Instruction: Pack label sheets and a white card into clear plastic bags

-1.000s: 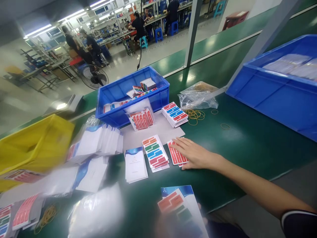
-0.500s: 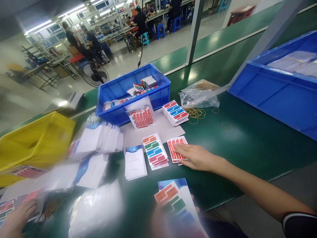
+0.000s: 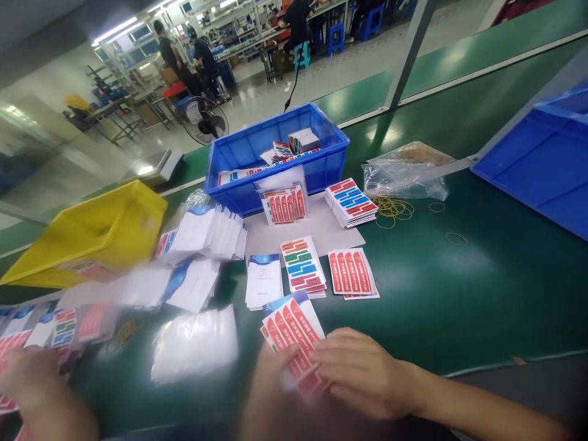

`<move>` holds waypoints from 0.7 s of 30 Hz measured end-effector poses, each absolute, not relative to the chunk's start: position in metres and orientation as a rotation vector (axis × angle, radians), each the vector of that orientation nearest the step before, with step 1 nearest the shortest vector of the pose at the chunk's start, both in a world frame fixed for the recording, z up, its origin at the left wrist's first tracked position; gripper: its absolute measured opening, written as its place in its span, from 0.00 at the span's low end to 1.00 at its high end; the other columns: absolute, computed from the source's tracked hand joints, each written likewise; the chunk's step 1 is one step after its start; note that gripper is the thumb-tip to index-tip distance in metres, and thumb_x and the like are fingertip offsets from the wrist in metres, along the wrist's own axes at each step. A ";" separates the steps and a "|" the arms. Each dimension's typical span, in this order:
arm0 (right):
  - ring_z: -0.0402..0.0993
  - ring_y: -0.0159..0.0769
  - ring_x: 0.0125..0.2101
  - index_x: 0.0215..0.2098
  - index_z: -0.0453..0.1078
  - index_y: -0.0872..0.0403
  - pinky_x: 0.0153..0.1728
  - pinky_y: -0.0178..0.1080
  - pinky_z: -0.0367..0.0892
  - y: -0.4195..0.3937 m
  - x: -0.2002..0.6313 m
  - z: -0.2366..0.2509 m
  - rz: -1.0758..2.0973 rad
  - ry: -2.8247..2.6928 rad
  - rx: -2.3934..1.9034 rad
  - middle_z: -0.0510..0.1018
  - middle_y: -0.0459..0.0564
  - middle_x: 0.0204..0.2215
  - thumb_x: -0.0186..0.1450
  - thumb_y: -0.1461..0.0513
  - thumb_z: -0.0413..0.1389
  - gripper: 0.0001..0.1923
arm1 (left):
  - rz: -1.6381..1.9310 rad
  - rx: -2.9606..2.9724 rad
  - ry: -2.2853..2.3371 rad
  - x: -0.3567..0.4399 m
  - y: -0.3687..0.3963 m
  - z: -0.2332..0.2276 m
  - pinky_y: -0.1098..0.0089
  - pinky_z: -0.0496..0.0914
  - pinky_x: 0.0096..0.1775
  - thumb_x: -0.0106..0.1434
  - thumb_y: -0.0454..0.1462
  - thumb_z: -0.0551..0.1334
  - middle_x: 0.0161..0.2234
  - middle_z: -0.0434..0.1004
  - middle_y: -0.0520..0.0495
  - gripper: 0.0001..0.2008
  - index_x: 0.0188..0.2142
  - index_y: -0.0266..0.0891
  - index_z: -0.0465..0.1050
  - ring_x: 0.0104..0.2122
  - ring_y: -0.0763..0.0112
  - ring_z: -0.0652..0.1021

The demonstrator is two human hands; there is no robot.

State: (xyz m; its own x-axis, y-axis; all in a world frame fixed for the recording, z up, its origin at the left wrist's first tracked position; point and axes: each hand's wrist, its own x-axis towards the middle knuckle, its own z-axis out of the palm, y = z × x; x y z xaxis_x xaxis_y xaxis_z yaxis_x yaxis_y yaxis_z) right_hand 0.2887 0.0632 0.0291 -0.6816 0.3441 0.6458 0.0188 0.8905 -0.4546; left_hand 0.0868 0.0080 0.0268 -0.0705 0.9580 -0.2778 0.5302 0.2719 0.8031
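Low in the view, my left hand (image 3: 266,398), blurred, holds a small stack of cards (image 3: 291,334). A blue-and-white card lies under a red label sheet, which is on top. My right hand (image 3: 362,370) grips the lower right edge of that red sheet. Just beyond on the green bench lie a pile of red label sheets (image 3: 351,272), a pile of multicolour label sheets (image 3: 302,263) and a pile of white booklets (image 3: 264,280).
A blue bin (image 3: 275,153) with more labels stands behind the piles. A yellow bin (image 3: 92,233) is at the left, and a large blue bin (image 3: 542,159) at the right. Rubber bands (image 3: 390,210) lie by a plastic bag (image 3: 404,168). A co-worker's hand (image 3: 27,380) is at the bottom left.
My right hand left the red pile on the bench and came back to the stack in my left hand. That stack now has a red sheet on top. The view shifted left.
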 end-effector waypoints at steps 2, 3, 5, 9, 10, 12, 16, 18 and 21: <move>0.71 0.38 0.52 0.52 0.65 0.56 0.53 0.40 0.66 0.069 0.290 0.029 0.625 -2.141 -0.450 0.78 0.56 0.47 0.63 0.67 0.54 0.19 | 0.662 1.459 1.619 0.075 0.009 0.043 0.62 0.74 0.34 0.66 0.41 0.50 0.37 0.82 0.51 0.15 0.45 0.50 0.74 0.35 0.59 0.80; 0.68 0.39 0.54 0.55 0.63 0.54 0.54 0.42 0.66 0.072 0.289 0.027 0.688 -2.090 -0.562 0.76 0.56 0.50 0.63 0.66 0.55 0.21 | 0.650 1.503 1.574 0.070 0.010 0.051 0.62 0.74 0.36 0.66 0.40 0.51 0.37 0.81 0.49 0.14 0.44 0.47 0.74 0.35 0.60 0.79; 0.64 0.42 0.57 0.59 0.57 0.52 0.56 0.47 0.63 0.075 0.284 0.022 0.861 -2.032 -0.765 0.70 0.57 0.56 0.62 0.64 0.56 0.27 | 0.576 1.600 1.532 0.063 0.014 0.066 0.64 0.72 0.38 0.65 0.37 0.52 0.36 0.79 0.47 0.12 0.42 0.43 0.73 0.35 0.63 0.78; 0.61 0.44 0.59 0.62 0.53 0.50 0.59 0.52 0.59 0.072 0.267 0.002 1.273 -1.969 -0.930 0.65 0.56 0.59 0.61 0.62 0.57 0.33 | 0.141 1.923 1.687 0.067 0.021 0.074 0.66 0.68 0.36 0.62 0.31 0.52 0.36 0.77 0.45 0.11 0.40 0.41 0.70 0.36 0.62 0.76; 0.61 0.44 0.59 0.62 0.53 0.49 0.59 0.51 0.59 0.070 0.263 -0.004 1.361 -1.936 -0.930 0.65 0.56 0.59 0.61 0.62 0.57 0.32 | 0.018 1.987 1.744 0.070 0.023 0.072 0.66 0.67 0.34 0.62 0.30 0.51 0.35 0.76 0.45 0.11 0.40 0.40 0.69 0.36 0.61 0.76; 0.62 0.43 0.59 0.61 0.54 0.50 0.60 0.51 0.58 0.066 0.255 -0.013 1.478 -1.866 -0.935 0.67 0.55 0.58 0.62 0.61 0.56 0.30 | -0.117 2.050 1.816 0.076 0.025 0.066 0.67 0.66 0.32 0.62 0.30 0.52 0.35 0.77 0.44 0.10 0.39 0.39 0.69 0.35 0.59 0.77; 0.70 0.44 0.51 0.53 0.64 0.50 0.55 0.50 0.64 0.062 0.243 -0.020 1.499 -1.822 -0.990 0.76 0.52 0.48 0.63 0.59 0.56 0.20 | -0.030 2.098 1.833 0.076 0.021 0.056 0.67 0.67 0.32 0.64 0.32 0.53 0.33 0.77 0.45 0.07 0.38 0.40 0.68 0.33 0.61 0.77; 0.74 0.44 0.44 0.41 0.71 0.51 0.49 0.48 0.68 0.063 0.239 -0.019 1.490 -1.845 -0.959 0.78 0.50 0.40 0.65 0.57 0.55 0.09 | 0.203 2.051 1.825 0.064 0.016 0.055 0.66 0.69 0.36 0.63 0.36 0.58 0.35 0.77 0.46 0.05 0.39 0.42 0.69 0.36 0.62 0.76; 0.75 0.43 0.40 0.34 0.73 0.51 0.45 0.44 0.69 0.065 0.241 -0.018 1.561 -1.832 -0.923 0.79 0.49 0.36 0.67 0.55 0.53 0.11 | 0.683 1.770 2.088 0.029 0.001 0.053 0.65 0.69 0.44 0.62 0.44 0.60 0.41 0.76 0.45 0.12 0.43 0.41 0.69 0.42 0.63 0.75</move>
State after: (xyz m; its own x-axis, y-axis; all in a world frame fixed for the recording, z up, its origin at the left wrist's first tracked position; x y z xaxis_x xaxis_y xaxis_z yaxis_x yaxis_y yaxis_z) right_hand 0.2410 0.0646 -0.0179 -0.6089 0.7930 -0.0207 0.1462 0.0866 -0.9854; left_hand 0.0295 0.0011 0.0527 -0.1821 0.9812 0.0631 0.8289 0.1187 0.5466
